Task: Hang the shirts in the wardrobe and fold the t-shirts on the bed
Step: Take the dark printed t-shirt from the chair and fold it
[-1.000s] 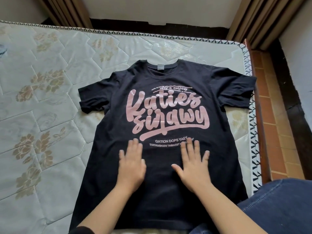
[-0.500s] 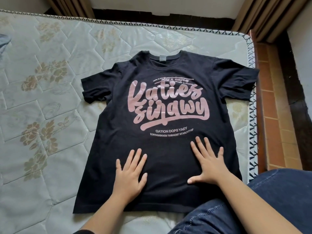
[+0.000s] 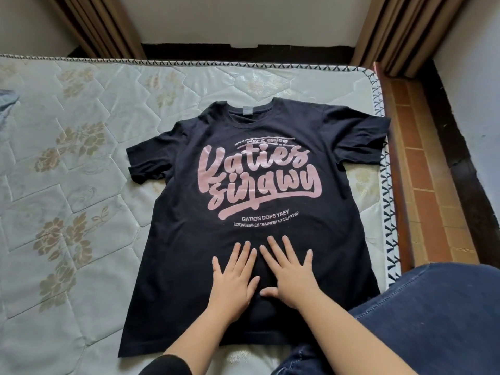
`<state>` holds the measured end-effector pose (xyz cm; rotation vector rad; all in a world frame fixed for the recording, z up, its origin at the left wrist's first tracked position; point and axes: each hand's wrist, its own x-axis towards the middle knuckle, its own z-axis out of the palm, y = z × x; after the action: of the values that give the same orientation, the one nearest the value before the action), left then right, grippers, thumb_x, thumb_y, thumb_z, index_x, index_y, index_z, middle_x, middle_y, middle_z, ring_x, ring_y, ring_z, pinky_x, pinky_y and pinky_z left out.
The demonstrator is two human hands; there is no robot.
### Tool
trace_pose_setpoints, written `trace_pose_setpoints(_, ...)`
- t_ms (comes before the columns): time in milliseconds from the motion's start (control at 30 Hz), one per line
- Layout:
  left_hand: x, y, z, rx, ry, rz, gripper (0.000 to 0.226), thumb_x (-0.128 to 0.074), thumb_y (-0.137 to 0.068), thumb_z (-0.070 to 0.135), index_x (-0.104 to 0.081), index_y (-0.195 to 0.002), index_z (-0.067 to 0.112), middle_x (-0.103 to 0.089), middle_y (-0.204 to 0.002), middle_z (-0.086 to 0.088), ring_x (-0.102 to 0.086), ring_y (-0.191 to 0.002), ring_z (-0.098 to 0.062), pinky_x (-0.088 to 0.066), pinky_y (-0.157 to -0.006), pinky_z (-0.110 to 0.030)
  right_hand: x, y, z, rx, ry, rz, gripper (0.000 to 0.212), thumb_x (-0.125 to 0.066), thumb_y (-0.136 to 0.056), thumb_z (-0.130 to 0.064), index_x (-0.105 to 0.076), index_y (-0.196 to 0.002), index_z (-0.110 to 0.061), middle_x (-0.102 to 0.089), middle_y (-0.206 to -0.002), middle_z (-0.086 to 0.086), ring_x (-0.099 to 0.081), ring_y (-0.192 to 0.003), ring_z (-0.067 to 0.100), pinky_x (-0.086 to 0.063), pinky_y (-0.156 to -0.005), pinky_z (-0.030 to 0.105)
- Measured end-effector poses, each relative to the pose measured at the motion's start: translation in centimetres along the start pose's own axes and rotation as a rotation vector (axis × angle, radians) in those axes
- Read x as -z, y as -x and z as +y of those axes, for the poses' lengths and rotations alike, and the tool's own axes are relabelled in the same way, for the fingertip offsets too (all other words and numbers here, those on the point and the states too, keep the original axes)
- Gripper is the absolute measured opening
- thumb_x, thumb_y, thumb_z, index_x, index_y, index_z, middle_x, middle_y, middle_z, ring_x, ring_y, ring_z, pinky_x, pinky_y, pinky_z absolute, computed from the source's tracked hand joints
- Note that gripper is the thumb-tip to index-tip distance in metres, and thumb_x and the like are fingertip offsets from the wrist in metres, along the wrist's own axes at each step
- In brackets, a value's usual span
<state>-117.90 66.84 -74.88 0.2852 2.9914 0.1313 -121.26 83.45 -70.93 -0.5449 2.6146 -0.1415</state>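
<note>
A black t-shirt with large pink lettering lies spread flat, face up, on the bed, its collar pointing away from me and both sleeves out to the sides. My left hand presses flat on the lower middle of the shirt with fingers straight and spread. My right hand lies flat right beside it, fingers straight, almost touching the left hand. Neither hand holds any cloth.
The bed is a pale quilted mattress with gold flower patterns. Its right edge runs along a brick-tiled floor strip. My knee in dark blue denim rests at the lower right. Brown curtains hang behind the bed. A bit of pale blue cloth shows at the far left.
Both hands slid together toward the middle of the shirt; they were apart half a second ago. The view pulled back, showing the shirt's lower hem.
</note>
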Motion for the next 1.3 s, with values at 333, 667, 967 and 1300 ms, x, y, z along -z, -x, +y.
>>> trace_pose_setpoints(333, 0.7, 4.8, -5.3, 0.159, -0.005, -0.088, 0.069, -0.011, -0.091, 0.068, -0.031, -0.144, 0.028, -0.017, -0.157, 0.0, 0.003, -0.146, -0.014, -0.035, -0.087, -0.071, 2.7, 3.4, 8.7, -0.252, 0.002, -0.28, 0.138, -0.067, -0.059, -0.074, 0.041, -0.128, -0.021, 0.05, -0.131, -0.005, 0.035, -0.136, 0.028, -0.006, -0.105, 0.07)
trace_pose_setpoints(667, 2.4, -2.0, 3.2, 0.032, 0.132, -0.085, 0.057, -0.035, -0.076, 0.022, -0.039, -0.131, 0.005, -0.052, -0.136, -0.013, -0.035, -0.129, -0.024, -0.051, -0.083, -0.053, 2.3, -0.8, 0.8, 0.048, -0.011, 0.068, 0.084, -0.068, -0.079, -0.049, -0.032, -0.146, -0.012, -0.013, -0.156, 0.006, -0.001, -0.138, 0.03, -0.029, -0.1, 0.068)
trace_pose_setpoints(967, 1.7, -1.1, -3.2, 0.219, 0.136, -0.052, 0.064, -0.025, -0.084, 0.039, -0.036, -0.144, 0.021, -0.018, -0.153, 0.007, -0.013, -0.141, -0.012, -0.026, -0.106, -0.059, 0.4, 0.3, 7.3, -0.381, -0.171, -0.013, 0.077, -0.017, -0.091, -0.066, 0.031, -0.134, -0.023, 0.042, -0.139, -0.011, 0.028, -0.14, 0.016, 0.002, -0.111, 0.059)
trace_pose_setpoints(1300, 4.7, -5.8, 0.2, 0.118, 0.199, -0.099, 0.052, -0.035, -0.078, 0.022, -0.055, -0.123, 0.006, -0.055, -0.132, -0.016, -0.042, -0.127, -0.028, -0.049, -0.083, -0.056, -0.4, -4.3, -0.9, -0.088, -0.035, 0.191, 0.064, -0.034, -0.076, -0.039, -0.058, -0.127, -0.008, -0.053, -0.137, 0.008, -0.017, -0.141, 0.028, -0.046, -0.084, 0.063)
